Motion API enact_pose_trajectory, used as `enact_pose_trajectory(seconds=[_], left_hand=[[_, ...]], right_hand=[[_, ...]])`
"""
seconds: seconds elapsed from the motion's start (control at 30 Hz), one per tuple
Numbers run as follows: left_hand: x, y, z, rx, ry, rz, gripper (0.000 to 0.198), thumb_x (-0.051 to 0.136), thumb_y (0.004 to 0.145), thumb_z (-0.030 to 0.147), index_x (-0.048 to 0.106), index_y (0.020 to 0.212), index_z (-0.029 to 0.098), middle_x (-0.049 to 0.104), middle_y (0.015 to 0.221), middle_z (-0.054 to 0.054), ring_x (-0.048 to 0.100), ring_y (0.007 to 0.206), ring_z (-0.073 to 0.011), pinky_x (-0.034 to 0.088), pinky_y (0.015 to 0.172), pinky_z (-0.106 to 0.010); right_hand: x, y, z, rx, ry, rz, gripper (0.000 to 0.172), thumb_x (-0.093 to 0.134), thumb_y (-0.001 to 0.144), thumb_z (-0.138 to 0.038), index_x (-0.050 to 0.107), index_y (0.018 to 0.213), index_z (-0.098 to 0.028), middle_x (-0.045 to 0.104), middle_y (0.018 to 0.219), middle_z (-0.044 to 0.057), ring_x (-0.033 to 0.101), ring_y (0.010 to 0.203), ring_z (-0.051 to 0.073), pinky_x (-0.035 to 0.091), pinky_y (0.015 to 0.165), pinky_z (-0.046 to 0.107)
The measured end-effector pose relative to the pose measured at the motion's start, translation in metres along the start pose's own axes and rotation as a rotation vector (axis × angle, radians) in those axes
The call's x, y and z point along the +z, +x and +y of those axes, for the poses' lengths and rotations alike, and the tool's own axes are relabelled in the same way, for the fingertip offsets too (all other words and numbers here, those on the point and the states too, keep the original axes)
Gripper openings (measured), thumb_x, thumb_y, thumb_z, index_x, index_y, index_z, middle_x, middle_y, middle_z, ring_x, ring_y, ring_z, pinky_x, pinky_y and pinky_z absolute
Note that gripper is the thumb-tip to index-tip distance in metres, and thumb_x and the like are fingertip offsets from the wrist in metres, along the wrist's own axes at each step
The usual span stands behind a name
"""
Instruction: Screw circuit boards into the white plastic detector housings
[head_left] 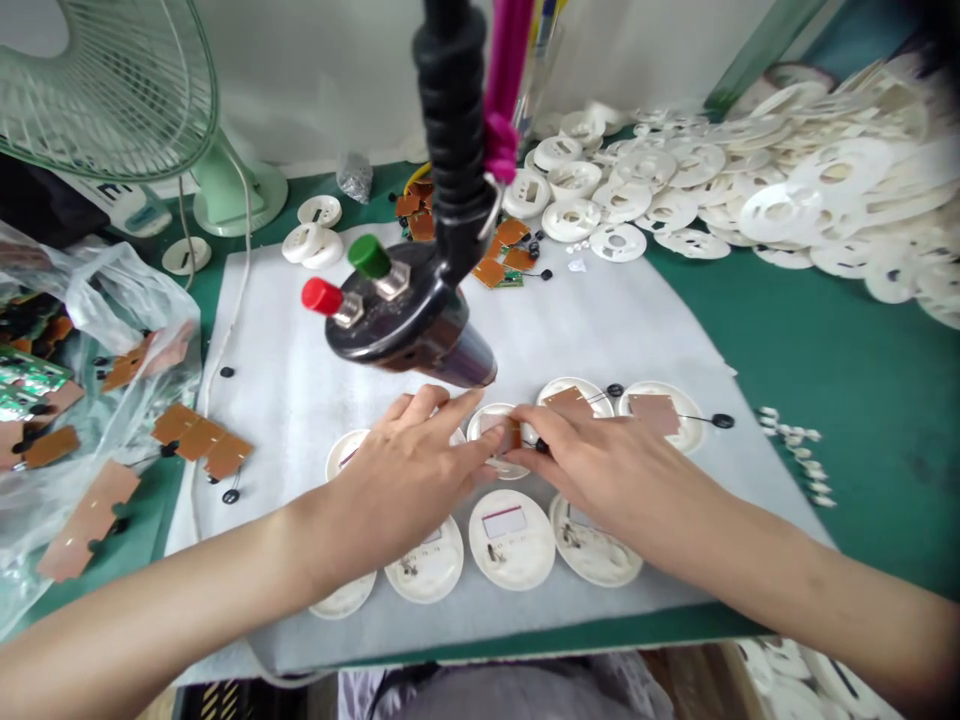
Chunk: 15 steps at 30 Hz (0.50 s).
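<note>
In the middle, a small copper-brown circuit board [511,432] lies over a white round casing [480,425]. My right hand [581,450] pinches the board's right edge between thumb and fingers, beside a small black round part on a wire. My left hand [420,455] has its thumb on the board's left side and its index finger stretched along the casing's far edge. Two casings to the right carry similar boards, one a copper-coloured board [655,414]. A nearer row of white casings includes one with a rectangular window [512,540]; my forearms partly cover the others.
Above my hands hangs a black device [409,310] with red and green buttons. A heap of white discs [787,180] fills the back right. At left are a green fan [105,90], a plastic bag [112,300] with boards, and joined boards [202,440]. Small white pieces [806,465] lie right.
</note>
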<state>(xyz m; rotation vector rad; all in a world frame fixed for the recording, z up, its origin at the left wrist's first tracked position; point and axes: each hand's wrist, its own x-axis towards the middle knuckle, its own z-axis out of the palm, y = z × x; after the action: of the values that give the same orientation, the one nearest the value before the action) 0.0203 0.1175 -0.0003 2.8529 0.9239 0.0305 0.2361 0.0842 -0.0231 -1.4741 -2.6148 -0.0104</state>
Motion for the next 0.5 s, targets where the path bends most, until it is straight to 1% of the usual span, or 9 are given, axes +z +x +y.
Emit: enact_pose_trajectory(seconds=[0.1, 0.2, 0.3, 0.33, 0.4, 0.5], left_hand=[[-0.0027, 0.0002, 0.001, -0.004, 0.005, -0.035, 0.037, 0.043, 0.101, 0.036, 0.055, 0.133, 0.021, 0.048, 0.143, -0.014, 0.049, 0.114, -0.0334, 0.05, 0.09, -0.05], [-0.0034, -0.0008, 0.0008, -0.005, 0.01, -0.06, 0.038, 0.041, 0.102, 0.037, 0.055, 0.133, 0.021, 0.045, 0.146, -0.015, 0.047, 0.117, -0.0341, 0.049, 0.091, -0.05], [-0.0041, -0.0012, -0.0008, 0.004, 0.013, -0.066, 0.039, 0.038, 0.103, 0.039, 0.054, 0.134, 0.024, 0.043, 0.148, -0.015, 0.046, 0.12, -0.0343, 0.048, 0.092, -0.05], [-0.0045, -0.0006, -0.0013, 0.005, 0.015, -0.062, 0.039, 0.038, 0.103, 0.04, 0.054, 0.134, 0.024, 0.042, 0.149, -0.015, 0.046, 0.12, -0.0343, 0.048, 0.092, -0.05], [-0.0054, 0.0019, -0.0018, 0.006, 0.016, -0.06, 0.04, 0.037, 0.103, 0.041, 0.056, 0.132, 0.022, 0.043, 0.148, -0.016, 0.046, 0.121, -0.0339, 0.047, 0.093, -0.05], [-0.0053, 0.007, -0.0014, 0.036, 0.002, -0.055, 0.039, 0.036, 0.104, 0.04, 0.062, 0.124, 0.019, 0.052, 0.139, -0.014, 0.049, 0.116, -0.0316, 0.047, 0.092, -0.047]], right_hand=[[-0.0026, 0.0018, 0.0015, -0.028, 0.023, -0.011, 0.022, 0.06, 0.088, -0.023, 0.054, 0.107, -0.016, 0.059, 0.079, 0.0, 0.055, 0.063, 0.012, 0.024, 0.05, 0.021], [-0.0049, 0.005, 0.0003, -0.026, 0.027, -0.008, 0.025, 0.064, 0.085, -0.021, 0.055, 0.107, -0.016, 0.058, 0.076, 0.0, 0.053, 0.062, 0.012, 0.02, 0.05, 0.02], [-0.0058, 0.0075, -0.0026, -0.021, -0.009, 0.003, 0.024, 0.067, 0.082, -0.018, 0.058, 0.104, -0.016, 0.056, 0.073, 0.001, 0.046, 0.057, 0.011, 0.015, 0.052, 0.021], [-0.0057, 0.0076, -0.0034, -0.014, -0.013, -0.011, 0.022, 0.065, 0.083, -0.017, 0.058, 0.103, -0.016, 0.055, 0.072, 0.001, 0.044, 0.056, 0.01, 0.013, 0.053, 0.022], [-0.0048, 0.0063, -0.0041, 0.009, 0.013, -0.065, 0.019, 0.061, 0.087, -0.019, 0.059, 0.105, -0.017, 0.056, 0.073, 0.002, 0.044, 0.056, 0.01, 0.011, 0.053, 0.022], [-0.0027, 0.0036, -0.001, 0.038, 0.077, -0.137, 0.022, 0.051, 0.094, -0.028, 0.059, 0.11, -0.016, 0.06, 0.076, 0.004, 0.051, 0.06, 0.012, 0.013, 0.053, 0.021]])
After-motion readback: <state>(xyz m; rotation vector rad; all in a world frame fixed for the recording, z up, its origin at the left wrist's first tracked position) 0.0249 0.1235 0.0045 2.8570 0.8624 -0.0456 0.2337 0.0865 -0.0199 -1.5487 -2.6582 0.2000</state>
